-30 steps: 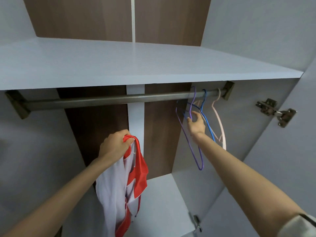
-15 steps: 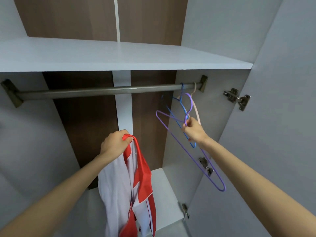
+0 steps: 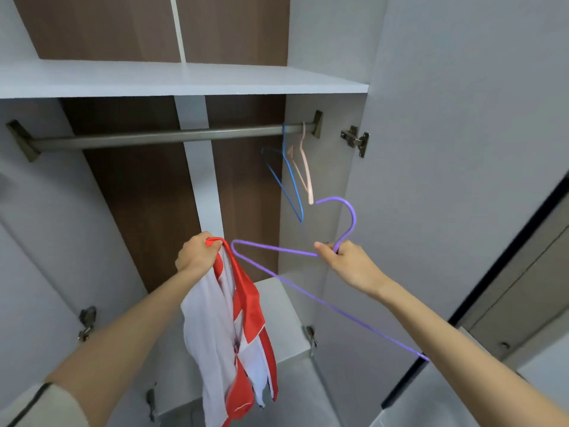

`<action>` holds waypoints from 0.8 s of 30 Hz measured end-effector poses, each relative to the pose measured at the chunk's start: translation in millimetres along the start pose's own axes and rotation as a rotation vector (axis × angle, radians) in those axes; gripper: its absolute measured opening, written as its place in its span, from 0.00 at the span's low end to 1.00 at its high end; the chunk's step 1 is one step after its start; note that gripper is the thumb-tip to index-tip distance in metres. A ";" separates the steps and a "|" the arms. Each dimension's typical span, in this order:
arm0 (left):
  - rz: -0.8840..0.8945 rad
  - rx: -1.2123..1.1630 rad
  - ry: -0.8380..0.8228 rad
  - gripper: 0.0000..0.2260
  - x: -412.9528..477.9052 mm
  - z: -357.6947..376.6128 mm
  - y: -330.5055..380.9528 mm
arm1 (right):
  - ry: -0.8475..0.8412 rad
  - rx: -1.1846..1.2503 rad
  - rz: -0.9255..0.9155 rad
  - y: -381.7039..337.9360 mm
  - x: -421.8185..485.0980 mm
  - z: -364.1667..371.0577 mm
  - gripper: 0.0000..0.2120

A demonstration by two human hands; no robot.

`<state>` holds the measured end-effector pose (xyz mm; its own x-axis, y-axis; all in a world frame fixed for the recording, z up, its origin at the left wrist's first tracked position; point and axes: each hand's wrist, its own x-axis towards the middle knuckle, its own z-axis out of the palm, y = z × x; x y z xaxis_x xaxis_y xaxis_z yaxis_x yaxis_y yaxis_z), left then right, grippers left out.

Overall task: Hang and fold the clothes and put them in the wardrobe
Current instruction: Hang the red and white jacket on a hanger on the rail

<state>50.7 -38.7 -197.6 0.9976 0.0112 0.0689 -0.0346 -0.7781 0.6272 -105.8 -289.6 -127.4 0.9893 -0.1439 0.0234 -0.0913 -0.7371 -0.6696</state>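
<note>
Left hand (image 3: 197,254): fist closed round the bunched top edge of the red and white garment (image 3: 228,328), held up in front of the open wardrobe (image 3: 144,195).
Right hand (image 3: 348,263): fingers curled round the neck of the purple hanger (image 3: 354,216), just below its hook.
Garment position: hangs limp from the left fist, below the rail (image 3: 160,137), not on any hanger.
Hanger position: clear of the rail, tilted, with its left shoulder tip close to the left fist.
Rail: a blue hanger (image 3: 291,180) and a pink hanger (image 3: 308,177) hook on at the right end.
Garment handling (judged): light, thin, soft; no shape of its own, possibly slick. Take hold at the neck opening or a shoulder seam and spread it.
Hanger handling (judged): thin coated wire, light, slightly springy; the neck grip suits threading.
Step (judged): feeding a hanger shoulder into the neck opening.
</note>
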 end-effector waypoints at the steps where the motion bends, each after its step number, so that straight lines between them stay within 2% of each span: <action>1: 0.001 -0.001 0.000 0.10 -5.4 0.0 2.4 | -0.020 -0.021 0.009 3.4 -8.0 -0.1 0.23; 5: 0.119 -0.022 -0.083 0.09 -25.9 -1.5 19.9 | -0.083 -0.032 0.013 11.0 -32.1 11.3 0.24; 11: 0.425 -0.113 -0.229 0.06 -49.7 -20.5 51.2 | -0.025 -0.005 -0.010 -0.3 -22.7 29.8 0.24; 15: 0.541 -0.307 -0.205 0.04 -59.9 -44.6 66.3 | 0.022 0.079 -0.070 -20.4 -11.2 49.7 0.24; 18: 0.607 -0.352 -0.202 0.05 -64.1 -63.0 62.2 | 0.146 0.328 -0.039 -35.9 3.2 47.5 0.28; 21: 0.666 -0.278 -0.108 0.05 -69.4 -79.2 52.1 | 0.181 0.512 0.002 -46.3 13.6 41.5 0.32; 24: 0.832 -0.063 0.051 0.09 -78.4 -89.6 53.5 | 0.125 0.623 0.021 -56.5 15.2 52.5 0.32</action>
<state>-34.7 -25.0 -100.0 0.6413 -0.5216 0.5627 -0.7633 -0.5085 0.3986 -79.7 -215.4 -128.2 0.9639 -0.2577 0.0672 0.0102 -0.2164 -0.9763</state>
